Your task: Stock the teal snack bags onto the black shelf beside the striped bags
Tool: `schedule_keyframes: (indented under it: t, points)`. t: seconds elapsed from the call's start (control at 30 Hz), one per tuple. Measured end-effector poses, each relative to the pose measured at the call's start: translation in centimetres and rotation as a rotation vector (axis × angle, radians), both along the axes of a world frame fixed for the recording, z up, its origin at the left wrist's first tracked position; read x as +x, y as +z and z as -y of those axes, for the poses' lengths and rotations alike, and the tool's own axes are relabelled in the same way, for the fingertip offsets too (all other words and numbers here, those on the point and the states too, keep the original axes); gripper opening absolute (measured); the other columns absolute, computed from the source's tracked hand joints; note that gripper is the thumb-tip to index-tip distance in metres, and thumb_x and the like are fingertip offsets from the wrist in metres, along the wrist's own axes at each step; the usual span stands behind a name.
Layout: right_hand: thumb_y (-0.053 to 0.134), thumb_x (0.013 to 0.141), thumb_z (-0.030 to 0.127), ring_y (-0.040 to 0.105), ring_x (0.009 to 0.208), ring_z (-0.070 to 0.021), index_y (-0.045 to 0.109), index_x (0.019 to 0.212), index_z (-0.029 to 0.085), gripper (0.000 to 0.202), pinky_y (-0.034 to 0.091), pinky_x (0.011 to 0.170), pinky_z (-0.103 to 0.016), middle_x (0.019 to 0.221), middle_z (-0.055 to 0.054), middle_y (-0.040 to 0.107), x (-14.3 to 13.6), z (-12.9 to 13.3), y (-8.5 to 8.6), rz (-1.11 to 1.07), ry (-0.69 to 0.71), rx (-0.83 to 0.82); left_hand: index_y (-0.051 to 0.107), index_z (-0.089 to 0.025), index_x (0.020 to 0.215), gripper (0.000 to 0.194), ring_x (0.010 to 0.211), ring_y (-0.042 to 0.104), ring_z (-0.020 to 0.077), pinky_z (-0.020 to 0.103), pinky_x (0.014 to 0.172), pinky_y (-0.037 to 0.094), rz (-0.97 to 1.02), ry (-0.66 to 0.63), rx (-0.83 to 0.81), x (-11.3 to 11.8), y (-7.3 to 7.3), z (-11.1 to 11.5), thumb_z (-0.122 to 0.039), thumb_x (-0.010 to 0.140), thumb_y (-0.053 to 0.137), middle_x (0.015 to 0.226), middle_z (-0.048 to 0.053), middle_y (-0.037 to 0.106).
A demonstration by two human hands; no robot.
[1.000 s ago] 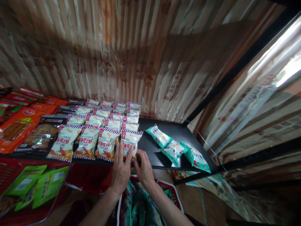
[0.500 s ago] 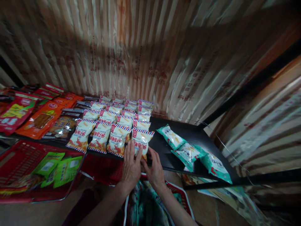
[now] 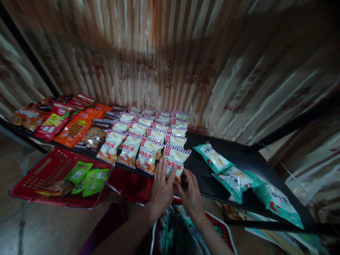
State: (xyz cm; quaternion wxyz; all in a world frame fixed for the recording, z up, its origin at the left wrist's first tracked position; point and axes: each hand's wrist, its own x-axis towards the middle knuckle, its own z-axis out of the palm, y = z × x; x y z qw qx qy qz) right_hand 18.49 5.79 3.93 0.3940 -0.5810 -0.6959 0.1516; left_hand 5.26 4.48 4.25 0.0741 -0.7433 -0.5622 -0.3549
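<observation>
A white snack bag [image 3: 177,157] with a striped red-and-blue top edge stands at the front right of several rows of matching bags on the black shelf. My left hand [image 3: 162,187] lies on its lower left side, fingers long and nearly straight. Around its lower right side curls my right hand [image 3: 190,191], thumb near the bottom edge. Between them the two hands hold this bag, hiding its lower part. Close by on the left is another white bag [image 3: 149,156] of the same kind.
Teal snack bags [image 3: 216,157] lie loosely on the black shelf [image 3: 198,168] at right. Orange packs [image 3: 77,129] and brown packs fill the left. Below are a red basket [image 3: 34,177] with green packets and another basket [image 3: 225,230] holding teal bags. Corrugated sheeting [image 3: 159,53] stands behind.
The view has swung left, so the shelf and hands appear further right, and more of the left basket shows. Both hands remain at the same white snack bag.
</observation>
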Motion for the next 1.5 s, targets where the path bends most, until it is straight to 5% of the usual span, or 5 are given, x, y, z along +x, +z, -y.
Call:
schedule_keyframes:
  t: [0.3, 0.83, 1.5]
  points:
    - [0.052, 0.084, 0.042, 0.06, 0.091, -0.026, 0.051, 0.124, 0.015, 0.049, 0.051, 0.08, -0.044, 0.104, -0.014, 0.063, -0.3, 0.0, -0.3, 0.051, -0.02, 0.024, 0.021, -0.02, 0.146, 0.068, 0.142, 0.008, 0.0325, 0.051, 0.105, 0.037, -0.013, -0.012, -0.029, -0.2, -0.9, 0.3, -0.007, 0.085, 0.048, 0.156, 0.016, 0.0]
    - [0.05, 0.085, 0.032, 0.058, 0.084, -0.0241, 0.054, 0.113, 0.017, 0.032, 0.051, 0.074, -0.04, 0.092, -0.01, 0.062, -1.2, -1.3, 0.1, 0.132, 0.01, 0.102, 0.02, -0.02, 0.146, 0.066, 0.141, 0.011, 0.0328, 0.052, 0.104, 0.039, 0.026, -0.003, 0.032, -0.3, -0.1, 0.2, -0.007, 0.086, 0.046, 0.156, 0.015, 0.001]
    - [0.057, 0.083, 0.03, 0.058, 0.1, -0.0255, 0.048, 0.126, 0.018, 0.046, 0.051, 0.087, -0.044, 0.111, -0.013, 0.06, 0.0, -0.3, 0.0, 0.063, 0.044, 0.023, 0.029, -0.021, 0.143, 0.064, 0.141, 0.014, 0.0341, 0.052, 0.104, 0.037, -0.001, -0.003, 0.012, 0.0, -0.6, 0.6, -0.008, 0.085, 0.051, 0.155, 0.017, 0.003]
